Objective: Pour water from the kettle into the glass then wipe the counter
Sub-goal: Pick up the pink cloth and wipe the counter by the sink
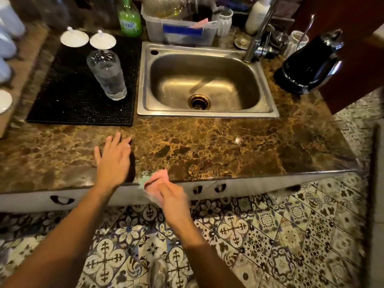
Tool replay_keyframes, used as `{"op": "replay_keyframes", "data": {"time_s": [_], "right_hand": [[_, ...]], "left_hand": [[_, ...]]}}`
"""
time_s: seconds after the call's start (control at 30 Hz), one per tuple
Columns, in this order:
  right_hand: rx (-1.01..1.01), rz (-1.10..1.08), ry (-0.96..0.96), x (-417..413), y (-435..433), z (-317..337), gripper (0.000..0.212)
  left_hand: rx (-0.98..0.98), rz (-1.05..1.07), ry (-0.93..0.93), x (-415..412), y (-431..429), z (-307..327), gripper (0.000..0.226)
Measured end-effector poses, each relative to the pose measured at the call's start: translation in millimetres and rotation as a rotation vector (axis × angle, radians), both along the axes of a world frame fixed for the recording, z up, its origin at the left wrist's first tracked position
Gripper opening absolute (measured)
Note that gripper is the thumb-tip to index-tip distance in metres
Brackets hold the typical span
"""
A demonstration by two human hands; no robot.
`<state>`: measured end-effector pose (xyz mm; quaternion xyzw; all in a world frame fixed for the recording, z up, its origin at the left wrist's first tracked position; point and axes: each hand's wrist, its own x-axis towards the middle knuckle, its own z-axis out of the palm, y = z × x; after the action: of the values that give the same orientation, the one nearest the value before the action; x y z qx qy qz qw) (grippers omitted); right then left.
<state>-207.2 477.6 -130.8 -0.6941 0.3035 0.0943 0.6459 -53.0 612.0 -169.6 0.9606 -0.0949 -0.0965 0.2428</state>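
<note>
Right hand [172, 201]: fingers [154, 183] clamped on a pink sponge [158, 179] with a green face, held at the near edge of the tabletop [207, 146]; blurred, so whether the sponge presses on the stone or hangs just off the lip I cannot tell. Left hand [113, 159]: fingers [118, 140] apart and flat, holding nothing, palm down on the tabletop beside the sponge.

Glass [107, 74] stands on the black mat [72, 96] left of the sink [207, 113], water in it. Kettle [311, 63] sits well apart, at the far right.

Judgement: pouring looks done; wiping is the step in hand. A wet sheen shows by the sponge. The next move calls for flat strokes across the tabletop in front of the sink, pressure even, clear of the mat.
</note>
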Motion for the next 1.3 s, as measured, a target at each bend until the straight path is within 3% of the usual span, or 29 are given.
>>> {"op": "replay_keyframes", "data": {"time_s": [0.07, 0.2, 0.4, 0.47, 0.57, 0.73, 0.83, 0.9, 1.03, 1.17, 1.3], "right_hand": [[0.265, -0.169, 0.079, -0.4, 9.7, 19.0, 0.03], [0.712, -0.412, 0.022, -3.1, 3.5, 70.7, 0.032], [0.948, -0.491, -0.224, -0.1, -31.9, 157.3, 0.044], [1.0, -0.485, -0.321, -1.6, -43.6, 179.4, 0.048], [1.029, -0.487, -0.472, -11.3, -63.7, 208.7, 0.048], [0.97, -0.487, -0.697, -35.3, -100.6, 249.1, 0.044], [0.878, -0.497, -0.774, -49.2, -129.1, 264.0, 0.057], [0.839, -0.515, -0.803, -62.2, -151.6, 274.7, 0.049], [0.638, -0.504, -0.799, -91.5, -201.6, 292.4, 0.033], [0.355, -0.416, -0.711, -118.4, -255.9, 305.5, 0.026], [0.221, -0.394, -0.62, -152.2, -308.0, 316.2, 0.023]], "left_hand": [[-0.096, 0.007, 0.177, 11.7, 12.7, 15.5, 0.063], [-0.608, 0.307, 0.481, -4.1, 16.8, 70.1, 0.056], [-1.103, 0.252, 0.836, -60.1, -32.0, 160.4, 0.052], [-1.202, 0.17, 0.872, -74.7, -53.6, 187.0, 0.045], [-1.262, 0.034, 0.867, -88.9, -82.5, 222.5, 0.058], [-1.232, -0.063, 0.87, -114.0, -123.1, 277.8, 0.031], [-1.231, -0.076, 0.911, -124.6, -149.5, 299.0, 0.038], [-1.283, -0.044, 0.924, -132.0, -170.8, 310.3, 0.044], [-1.374, -0.023, 0.977, -157.0, -216.2, 330.9, 0.041], [-1.36, -0.012, 1.005, -180.9, -263.4, 338.1, 0.034], [-1.412, -0.001, 1.039, -197.9, -304.2, 335.5, 0.027]]}}
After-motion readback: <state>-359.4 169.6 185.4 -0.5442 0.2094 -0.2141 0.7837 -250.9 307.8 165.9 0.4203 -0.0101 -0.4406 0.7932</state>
